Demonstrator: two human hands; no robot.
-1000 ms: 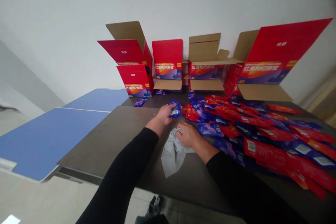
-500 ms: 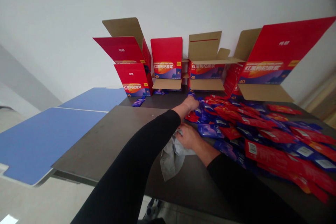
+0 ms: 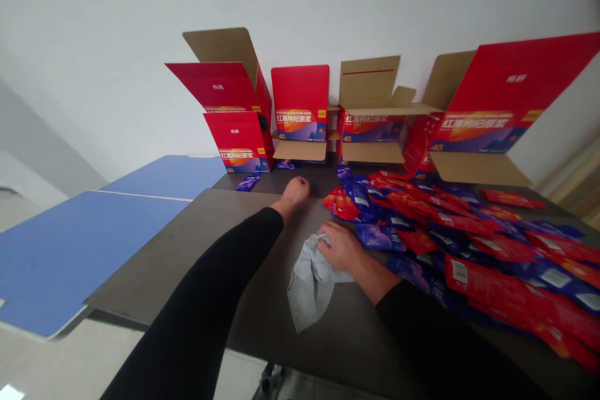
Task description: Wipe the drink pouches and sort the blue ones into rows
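Observation:
A crumpled grey cloth (image 3: pixel 312 287) lies on the dark tabletop, gripped at its upper end by my right hand (image 3: pixel 340 247), with its loose corner hanging toward me. My left hand (image 3: pixel 297 192) is closed like a fist above the table, left of the sachets; its fingertips are hidden, so I cannot tell what is in it, if anything. Just right of my right hand spreads a heap of red and blue sachets (image 3: pixel 422 215). A blue sachet (image 3: pixel 379 237) at its edge is nearest to that hand.
Open red cartons (image 3: pixel 300 103) stand along the back wall, two of them stacked on the left (image 3: pixel 237 144). A single blue sachet (image 3: pixel 248 182) lies before the stack. Left of the dark table (image 3: pixel 187 237) is a blue table (image 3: pixel 84 250).
My left hand has moved left, away from the edge of the sachet heap. My right hand stays on the cloth, with more of the cloth now showing.

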